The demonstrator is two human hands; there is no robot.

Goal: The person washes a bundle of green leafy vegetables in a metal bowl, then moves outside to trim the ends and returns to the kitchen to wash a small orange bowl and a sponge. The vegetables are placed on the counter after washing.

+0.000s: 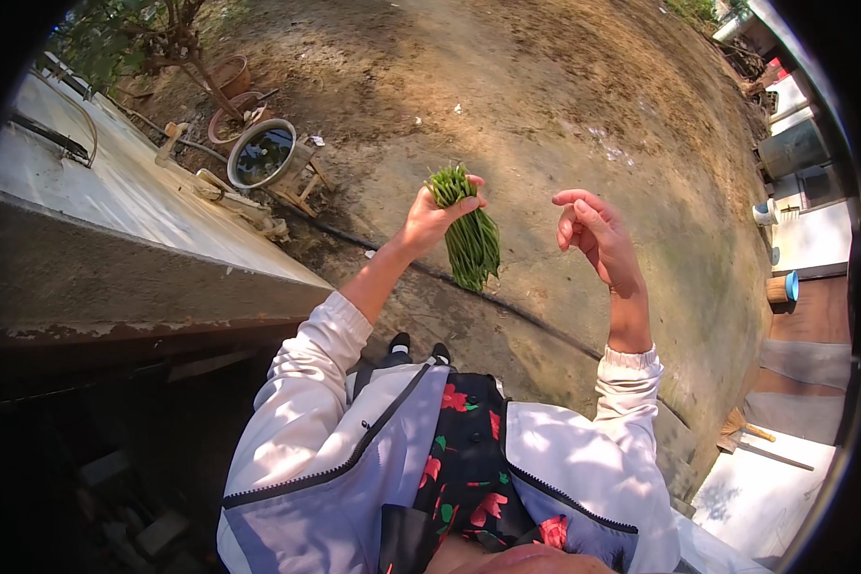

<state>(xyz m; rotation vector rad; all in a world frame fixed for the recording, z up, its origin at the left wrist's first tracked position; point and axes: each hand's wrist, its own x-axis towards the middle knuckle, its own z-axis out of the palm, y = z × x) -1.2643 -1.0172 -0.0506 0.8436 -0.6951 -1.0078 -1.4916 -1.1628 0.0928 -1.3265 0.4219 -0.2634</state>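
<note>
A bundle of long, thin green stems [473,244], leafy vegetables or greens of a kind I cannot tell, hangs from my left hand [441,215]. The fingers and thumb close around its upper part, and the cut-looking ends stick up above the thumb. To the right, apart from the bundle, my right hand [592,233] is raised with its fingers bent and the thumb near the index finger; nothing shows in it. Both hands are held out over the bare ground, in front of my open light jacket.
At the left, a metal basin of water [293,154] rests on a wooden stool [308,179], beside clay pots [231,75] and a whitewashed wall [158,194]. A dark hose [516,310] crosses the ground by my feet. A broom [735,423] lies at the right.
</note>
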